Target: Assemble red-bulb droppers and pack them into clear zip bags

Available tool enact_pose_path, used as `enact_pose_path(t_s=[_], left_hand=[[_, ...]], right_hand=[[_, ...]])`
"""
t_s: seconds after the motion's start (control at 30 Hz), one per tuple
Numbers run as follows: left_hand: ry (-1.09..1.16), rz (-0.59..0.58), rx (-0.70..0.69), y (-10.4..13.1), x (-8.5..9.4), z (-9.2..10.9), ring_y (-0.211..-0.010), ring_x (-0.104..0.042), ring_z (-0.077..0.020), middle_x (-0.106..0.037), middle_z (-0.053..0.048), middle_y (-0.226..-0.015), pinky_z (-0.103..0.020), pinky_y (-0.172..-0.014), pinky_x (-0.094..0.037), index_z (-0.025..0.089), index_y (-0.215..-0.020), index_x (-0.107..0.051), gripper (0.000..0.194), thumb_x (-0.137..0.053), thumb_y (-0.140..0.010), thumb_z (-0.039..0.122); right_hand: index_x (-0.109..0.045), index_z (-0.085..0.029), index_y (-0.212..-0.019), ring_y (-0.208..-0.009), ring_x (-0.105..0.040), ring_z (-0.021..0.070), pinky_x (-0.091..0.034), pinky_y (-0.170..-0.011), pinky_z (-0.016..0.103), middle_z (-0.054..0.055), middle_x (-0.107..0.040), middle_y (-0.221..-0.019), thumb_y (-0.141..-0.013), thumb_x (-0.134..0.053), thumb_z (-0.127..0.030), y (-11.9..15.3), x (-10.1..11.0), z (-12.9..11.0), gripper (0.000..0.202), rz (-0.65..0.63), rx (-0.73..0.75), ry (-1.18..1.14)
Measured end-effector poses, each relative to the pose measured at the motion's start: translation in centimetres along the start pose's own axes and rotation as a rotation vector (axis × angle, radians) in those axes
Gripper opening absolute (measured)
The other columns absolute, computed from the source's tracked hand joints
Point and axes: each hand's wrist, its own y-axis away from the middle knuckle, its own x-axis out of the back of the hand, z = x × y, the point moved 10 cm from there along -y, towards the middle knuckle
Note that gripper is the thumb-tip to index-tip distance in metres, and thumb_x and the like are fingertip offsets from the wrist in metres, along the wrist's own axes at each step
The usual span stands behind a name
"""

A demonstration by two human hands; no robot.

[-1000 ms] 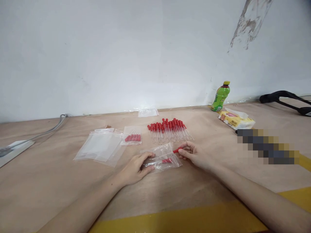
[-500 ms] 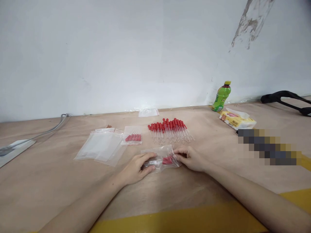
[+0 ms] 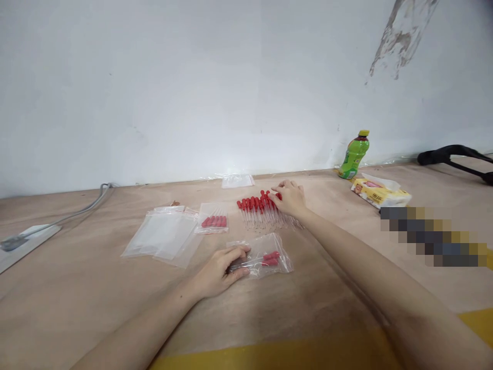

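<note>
A clear plastic bag lies in front of me with red-topped droppers inside, their tops toward the right. My left hand holds the bag's left end between thumb and fingers. My right hand reaches over the right part of a row of red-topped clear droppers, its fingers at the red tops; whether it grips one is hidden. Left of the row, a filled bag lies flat with several red-topped droppers. Further left is a stack of flat clear bags.
At the back right stand a green bottle and a yellow tissue pack. A black frame lies at the far right. A grey cable runs along the left. A white packet lies by the wall.
My right hand has let go of the bag's right end and moved up and away to the dropper row. My left hand stays on the bag. The view has shifted slightly.
</note>
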Motion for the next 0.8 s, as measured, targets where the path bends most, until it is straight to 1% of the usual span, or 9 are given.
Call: enact_pose_path(t_s=[0.1, 0.2, 0.27, 0.37, 0.43, 0.47, 0.57, 0.7, 0.8], left_hand=[[-0.006, -0.021, -0.022, 0.1, -0.2, 0.1, -0.108, -0.049, -0.0187, -0.054, -0.007, -0.118, -0.034, -0.090, -0.040, 0.020, -0.098, -0.053, 0.017, -0.048, -0.084, 0.029], [-0.027, -0.037, -0.034, 0.1, -0.4, 0.0, -0.113, -0.046, -0.0192, -0.053, -0.006, -0.120, -0.037, -0.095, -0.037, 0.022, -0.111, -0.051, 0.028, -0.047, -0.084, 0.030], [-0.038, -0.043, -0.035, 0.1, -0.5, 0.0, -0.114, -0.045, -0.0198, -0.052, -0.006, -0.121, -0.039, -0.096, -0.036, 0.023, -0.116, -0.049, 0.033, -0.047, -0.084, 0.032], [-0.050, -0.045, -0.042, 0.1, -0.5, 0.0, -0.114, -0.045, -0.0202, -0.052, -0.006, -0.122, -0.041, -0.098, -0.033, 0.024, -0.118, -0.049, 0.035, -0.047, -0.084, 0.032], [-0.057, -0.052, -0.044, 0.0, -0.5, 0.1, -0.114, -0.045, -0.0198, -0.052, -0.005, -0.122, -0.042, -0.100, -0.031, 0.024, -0.118, -0.049, 0.034, -0.045, -0.085, 0.031], [-0.061, -0.057, -0.043, 0.0, -0.5, 0.1, -0.114, -0.045, -0.0193, -0.052, -0.005, -0.122, -0.042, -0.101, -0.030, 0.025, -0.118, -0.049, 0.033, -0.043, -0.086, 0.030], [-0.074, -0.075, -0.035, -0.1, -0.5, 0.0, -0.116, -0.044, -0.0183, -0.051, -0.004, -0.123, -0.042, -0.102, -0.029, 0.026, -0.120, -0.049, 0.033, -0.038, -0.088, 0.027], [-0.076, -0.104, -0.051, 0.0, -0.6, 0.1, -0.117, -0.042, -0.0195, -0.048, -0.004, -0.127, -0.044, -0.102, -0.028, 0.026, -0.122, -0.046, 0.036, -0.043, -0.086, 0.029], [-0.090, -0.104, -0.056, 0.1, -0.7, 0.1, -0.118, -0.041, -0.0197, -0.048, -0.005, -0.127, -0.044, -0.102, -0.027, 0.026, -0.123, -0.045, 0.038, -0.044, -0.085, 0.031]], right_hand=[[-0.067, -0.020, -0.086, -0.100, -0.041, 0.0270, -0.027, -0.082, 0.042, 0.011, -0.053, -0.105, -0.079, -0.044, -0.041, -1.5, -1.9, -0.2, 0.033, -0.037, -0.094, 0.047], [-0.067, -0.018, -0.075, -0.104, -0.040, 0.0289, -0.026, -0.084, 0.044, 0.012, -0.054, -0.104, -0.075, -0.050, -0.037, -2.1, -2.9, 0.6, 0.025, -0.052, -0.212, -0.081], [-0.064, -0.017, -0.074, -0.102, -0.043, 0.0285, -0.027, -0.084, 0.043, 0.012, -0.056, -0.100, -0.073, -0.053, -0.034, -2.2, -2.6, 1.5, 0.021, -0.037, -0.287, -0.237], [-0.056, -0.017, -0.088, -0.084, -0.054, 0.0196, -0.036, -0.076, 0.035, 0.007, -0.061, -0.087, -0.080, -0.042, -0.035, -1.5, -1.1, 2.4, 0.024, -0.042, -0.316, -0.396], [-0.045, -0.019, -0.099, -0.067, -0.055, 0.0128, -0.040, -0.064, 0.027, 0.003, -0.062, -0.081, -0.085, -0.031, -0.038, 0.0, 0.5, 2.9, 0.027, -0.027, -0.297, -0.539], [-0.039, -0.020, -0.100, -0.059, -0.054, 0.0111, -0.040, -0.057, 0.025, 0.002, -0.062, -0.079, -0.084, -0.031, -0.041, 1.1, 1.3, 3.3, 0.027, 0.007, -0.291, -0.711], [-0.035, -0.023, -0.093, -0.047, -0.047, 0.0084, -0.036, -0.046, 0.021, -0.003, -0.060, -0.069, -0.075, -0.047, -0.049, 5.6, 2.6, 5.4, 0.033, 0.111, -0.360, -1.071], [-0.036, -0.023, -0.089, -0.047, -0.049, 0.0085, -0.039, -0.046, 0.021, -0.005, -0.058, -0.064, -0.067, -0.058, -0.047, 10.9, 0.7, 7.4, 0.038, 0.126, -0.564, -1.273], [-0.037, -0.024, -0.086, -0.049, -0.052, 0.0092, -0.042, -0.049, 0.022, -0.005, -0.059, -0.065, -0.068, -0.060, -0.041, 12.6, -0.9, 6.9, 0.034, 0.116, -0.668, -1.404]])
